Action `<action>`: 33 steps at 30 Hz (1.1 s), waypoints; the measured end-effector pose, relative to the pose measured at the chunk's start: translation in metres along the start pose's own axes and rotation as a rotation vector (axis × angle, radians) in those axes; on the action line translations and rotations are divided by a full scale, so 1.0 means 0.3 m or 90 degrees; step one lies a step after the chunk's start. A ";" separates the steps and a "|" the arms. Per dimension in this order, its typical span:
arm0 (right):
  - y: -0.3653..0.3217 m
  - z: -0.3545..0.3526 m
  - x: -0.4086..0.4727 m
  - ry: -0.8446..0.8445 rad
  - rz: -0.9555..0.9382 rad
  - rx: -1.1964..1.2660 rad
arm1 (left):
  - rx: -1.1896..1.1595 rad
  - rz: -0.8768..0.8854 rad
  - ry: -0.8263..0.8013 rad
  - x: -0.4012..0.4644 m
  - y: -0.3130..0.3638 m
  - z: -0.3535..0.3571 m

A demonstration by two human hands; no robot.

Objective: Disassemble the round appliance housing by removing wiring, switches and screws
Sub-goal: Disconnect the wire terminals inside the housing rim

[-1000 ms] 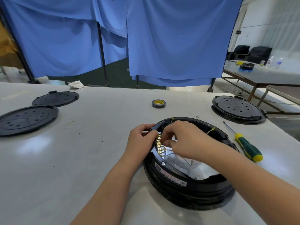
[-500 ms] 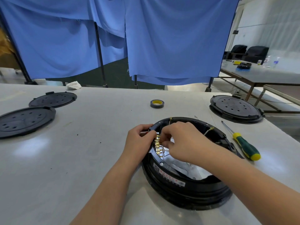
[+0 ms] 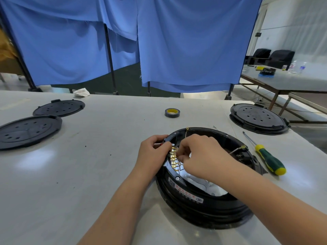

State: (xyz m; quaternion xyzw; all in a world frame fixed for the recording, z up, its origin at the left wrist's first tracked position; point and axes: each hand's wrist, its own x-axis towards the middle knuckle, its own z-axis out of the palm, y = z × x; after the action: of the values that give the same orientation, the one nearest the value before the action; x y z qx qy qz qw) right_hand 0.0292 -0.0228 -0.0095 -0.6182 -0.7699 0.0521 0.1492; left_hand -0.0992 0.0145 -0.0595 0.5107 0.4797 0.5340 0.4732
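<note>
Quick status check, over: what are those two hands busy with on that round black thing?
Left hand grips round black appliance housing rim. Right hand pinches at row of gold wire terminals. Green-and-yellow screwdriver idle alongside; nothing obstructing.

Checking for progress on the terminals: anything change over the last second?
Barely. The right hand has worked slightly down the row of brass terminals, fingers curled and pinching there; no wire or terminal has visibly come free. The left hand still grips the rim of the round housing. Screwdriver, tape roll and the loose black covers stayed put.
</note>
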 end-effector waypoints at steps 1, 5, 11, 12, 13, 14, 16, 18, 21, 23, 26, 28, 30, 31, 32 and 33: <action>-0.003 0.003 -0.001 0.001 0.008 -0.001 | 0.003 0.001 -0.001 0.000 0.000 0.000; 0.006 -0.008 0.009 -0.011 -0.024 -0.019 | 0.004 0.005 -0.003 0.002 -0.001 -0.001; 0.016 -0.003 -0.008 0.012 -0.015 0.012 | 0.015 0.005 -0.001 0.004 -0.002 0.000; 0.017 -0.006 -0.012 0.011 0.000 0.032 | 0.015 0.006 0.000 0.004 -0.002 0.000; 0.018 -0.010 -0.015 0.008 0.011 0.042 | 0.013 0.005 0.001 0.004 -0.003 0.000; 0.021 -0.015 -0.018 0.006 0.015 0.047 | 0.010 0.003 0.002 0.003 -0.002 0.000; 0.031 -0.031 -0.023 0.025 0.006 0.054 | 0.004 -0.001 0.002 0.002 -0.001 0.000; 0.039 -0.059 -0.027 0.061 -0.011 0.101 | -0.004 -0.008 -0.001 0.000 0.001 -0.001; 0.046 -0.130 -0.028 0.108 -0.025 0.258 | -0.018 -0.017 0.000 -0.001 -0.001 -0.001; 0.058 -0.184 -0.021 0.163 -0.031 0.344 | -0.026 -0.020 0.001 -0.003 -0.003 -0.001; 0.102 -0.252 0.004 0.243 0.000 0.443 | -0.027 -0.019 0.004 -0.003 -0.008 -0.002; 0.156 -0.290 0.028 0.283 0.052 0.480 | -0.025 -0.013 0.003 -0.003 -0.009 -0.002; 0.221 -0.325 0.056 0.331 0.091 0.461 | -0.027 -0.011 0.002 -0.002 -0.009 -0.001; 0.254 -0.340 0.072 0.355 0.097 0.424 | -0.029 -0.014 0.001 -0.002 -0.009 -0.001; 0.287 -0.353 0.086 0.372 0.099 0.374 | -0.032 -0.018 0.001 -0.002 -0.008 -0.001; 0.316 -0.364 0.100 0.378 0.100 0.324 | -0.034 -0.022 0.002 -0.002 -0.008 0.000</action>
State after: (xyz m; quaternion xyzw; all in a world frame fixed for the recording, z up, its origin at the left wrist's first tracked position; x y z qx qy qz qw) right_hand 0.1442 0.0167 0.0740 -0.6067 -0.6060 0.0716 0.5095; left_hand -0.0992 0.0142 -0.0620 0.4887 0.4744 0.5393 0.4952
